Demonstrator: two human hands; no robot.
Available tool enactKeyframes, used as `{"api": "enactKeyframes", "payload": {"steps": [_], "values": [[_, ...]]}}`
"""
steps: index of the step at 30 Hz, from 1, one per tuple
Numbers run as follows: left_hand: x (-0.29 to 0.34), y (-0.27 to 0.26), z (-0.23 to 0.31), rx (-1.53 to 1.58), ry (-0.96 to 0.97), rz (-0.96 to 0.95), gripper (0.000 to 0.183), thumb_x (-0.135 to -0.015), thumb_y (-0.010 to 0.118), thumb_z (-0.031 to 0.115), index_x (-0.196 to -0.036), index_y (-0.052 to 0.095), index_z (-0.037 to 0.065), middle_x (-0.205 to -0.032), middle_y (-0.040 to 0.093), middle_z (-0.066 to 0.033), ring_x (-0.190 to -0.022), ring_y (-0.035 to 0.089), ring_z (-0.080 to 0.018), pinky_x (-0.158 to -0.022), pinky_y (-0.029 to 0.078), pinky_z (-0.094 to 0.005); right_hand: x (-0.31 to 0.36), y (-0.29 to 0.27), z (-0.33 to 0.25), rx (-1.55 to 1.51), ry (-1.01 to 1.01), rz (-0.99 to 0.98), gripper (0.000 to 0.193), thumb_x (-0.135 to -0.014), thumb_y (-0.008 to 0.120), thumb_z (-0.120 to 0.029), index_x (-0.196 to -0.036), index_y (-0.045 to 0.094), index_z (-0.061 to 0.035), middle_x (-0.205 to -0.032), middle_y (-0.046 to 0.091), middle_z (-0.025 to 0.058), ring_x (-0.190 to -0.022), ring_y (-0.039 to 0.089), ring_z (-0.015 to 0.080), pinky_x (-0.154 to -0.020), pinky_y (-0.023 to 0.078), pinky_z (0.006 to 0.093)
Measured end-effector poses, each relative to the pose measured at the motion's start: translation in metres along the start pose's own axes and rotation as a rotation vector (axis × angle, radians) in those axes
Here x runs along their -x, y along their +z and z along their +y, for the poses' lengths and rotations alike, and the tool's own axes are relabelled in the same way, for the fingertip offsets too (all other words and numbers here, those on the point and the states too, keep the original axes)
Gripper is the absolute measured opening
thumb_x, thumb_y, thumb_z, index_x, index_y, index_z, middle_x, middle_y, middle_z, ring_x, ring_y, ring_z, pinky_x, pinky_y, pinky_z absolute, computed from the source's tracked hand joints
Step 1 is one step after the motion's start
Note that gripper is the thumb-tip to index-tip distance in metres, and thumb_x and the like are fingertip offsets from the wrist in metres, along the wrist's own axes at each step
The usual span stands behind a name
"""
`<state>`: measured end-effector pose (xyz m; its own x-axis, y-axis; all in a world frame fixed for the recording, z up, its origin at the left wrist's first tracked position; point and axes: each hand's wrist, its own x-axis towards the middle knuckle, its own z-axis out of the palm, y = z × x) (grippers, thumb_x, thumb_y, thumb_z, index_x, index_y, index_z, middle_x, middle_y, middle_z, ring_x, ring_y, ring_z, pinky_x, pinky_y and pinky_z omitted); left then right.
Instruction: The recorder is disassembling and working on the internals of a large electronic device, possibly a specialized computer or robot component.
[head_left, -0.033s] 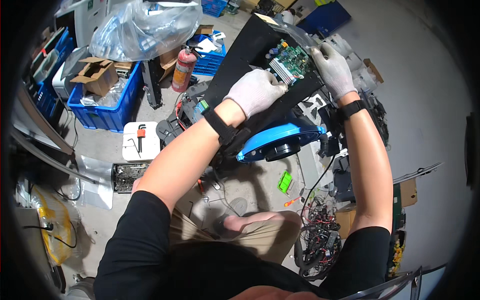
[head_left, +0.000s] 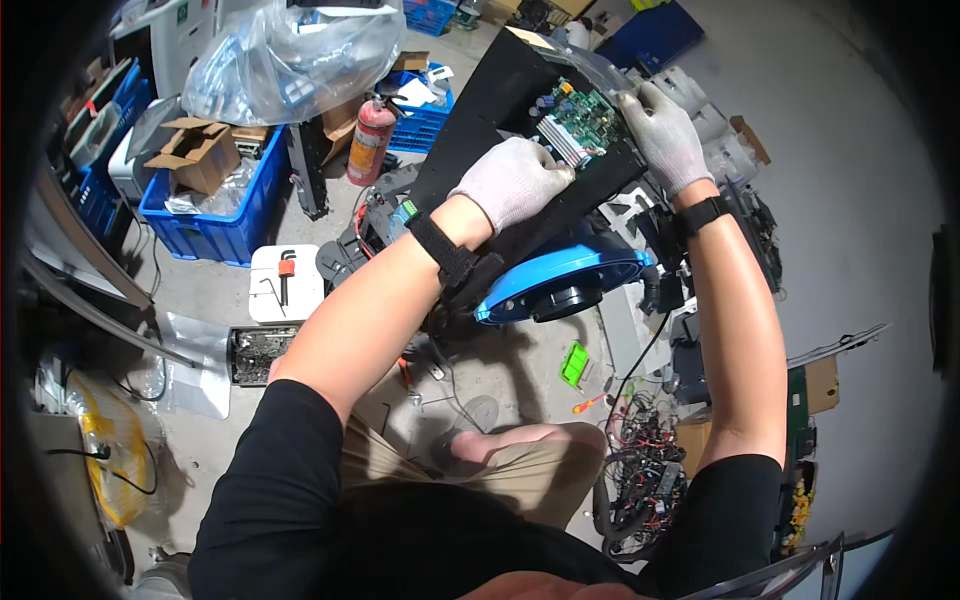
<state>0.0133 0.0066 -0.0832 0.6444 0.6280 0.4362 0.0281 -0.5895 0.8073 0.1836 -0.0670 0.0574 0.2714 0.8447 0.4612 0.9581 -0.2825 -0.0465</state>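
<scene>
A green circuit board point(head_left: 597, 122) with a silver finned heat sink point(head_left: 567, 143) sits on a large black housing point(head_left: 475, 105) that stands tilted before me. My left hand point(head_left: 515, 182), in a white knit glove, is at the board's lower left, beside the heat sink. Its fingers are curled in, and whatever they pinch is hidden. My right hand point(head_left: 665, 138), gloved too, closes on the housing's right edge, level with the board. Below the housing is a blue curved part point(head_left: 560, 285) with a black round centre.
At left stand a blue crate point(head_left: 215, 225) with a carton and a red fire extinguisher point(head_left: 371, 140). A white pad point(head_left: 300, 258) bears hex keys. Nearer lie a green tray point(head_left: 574, 365), an orange screwdriver point(head_left: 587, 405) and a heap of tangled wires point(head_left: 640, 480).
</scene>
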Motion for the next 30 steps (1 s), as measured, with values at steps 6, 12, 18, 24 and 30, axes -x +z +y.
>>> {"api": "enactKeyframes", "payload": {"steps": [6, 12, 18, 24, 30], "values": [[0.009, 0.028, -0.013, 0.183, 0.046, 0.170, 0.036, -0.087, 0.067, 0.034, -0.088, 0.076, -0.001, -0.082, 0.071, -0.0242, -0.083, 0.071, -0.0379, -0.076, 0.055, -0.0439, -0.003, 0.002, 0.001, 0.094, -0.039, -0.037, 0.049, -0.098, 0.048, -0.045, -0.118, 0.064, -0.0027, -0.113, 0.068, 0.0282, -0.111, 0.063, 0.0446, -0.096, 0.048, 0.0508], [0.000, 0.025, -0.005, 0.189, -0.135, 0.103, 0.041, -0.089, 0.066, 0.037, -0.078, 0.075, -0.001, -0.072, 0.069, -0.0222, -0.076, 0.072, -0.0367, -0.074, 0.056, -0.0442, -0.004, 0.001, 0.002, 0.113, -0.054, -0.032, 0.052, -0.099, 0.047, -0.045, -0.124, 0.063, -0.0030, -0.117, 0.067, 0.0275, -0.114, 0.063, 0.0428, -0.099, 0.048, 0.0496], [0.003, 0.034, -0.012, 0.013, 0.075, 0.282, 0.037, -0.092, 0.065, 0.035, -0.085, 0.073, 0.000, -0.078, 0.069, -0.0240, -0.078, 0.069, -0.0407, -0.072, 0.054, -0.0462, -0.008, 0.003, 0.001, 0.161, -0.062, -0.051, 0.049, -0.099, 0.047, -0.044, -0.122, 0.064, -0.0034, -0.118, 0.068, 0.0268, -0.114, 0.064, 0.0412, -0.099, 0.049, 0.0476], [0.009, 0.055, -0.023, 0.448, -0.053, 0.344, 0.030, -0.092, 0.068, 0.029, -0.084, 0.072, 0.001, -0.073, 0.068, -0.0195, -0.070, 0.069, -0.0335, -0.065, 0.052, -0.0388, -0.011, 0.008, 0.005, 0.161, -0.045, -0.050, 0.049, -0.100, 0.046, -0.043, -0.123, 0.065, -0.0046, -0.121, 0.068, 0.0253, -0.116, 0.064, 0.0409, -0.101, 0.049, 0.0470], [-0.005, 0.027, -0.012, 0.119, -0.076, 0.266, 0.033, -0.087, 0.068, 0.031, -0.079, 0.072, -0.001, -0.077, 0.070, -0.0219, -0.076, 0.070, -0.0385, -0.070, 0.054, -0.0430, -0.011, 0.009, 0.003, 0.143, -0.023, -0.048, 0.049, -0.100, 0.046, -0.043, -0.125, 0.065, -0.0057, -0.124, 0.067, 0.0242, -0.119, 0.063, 0.0394, -0.103, 0.048, 0.0470]]}}
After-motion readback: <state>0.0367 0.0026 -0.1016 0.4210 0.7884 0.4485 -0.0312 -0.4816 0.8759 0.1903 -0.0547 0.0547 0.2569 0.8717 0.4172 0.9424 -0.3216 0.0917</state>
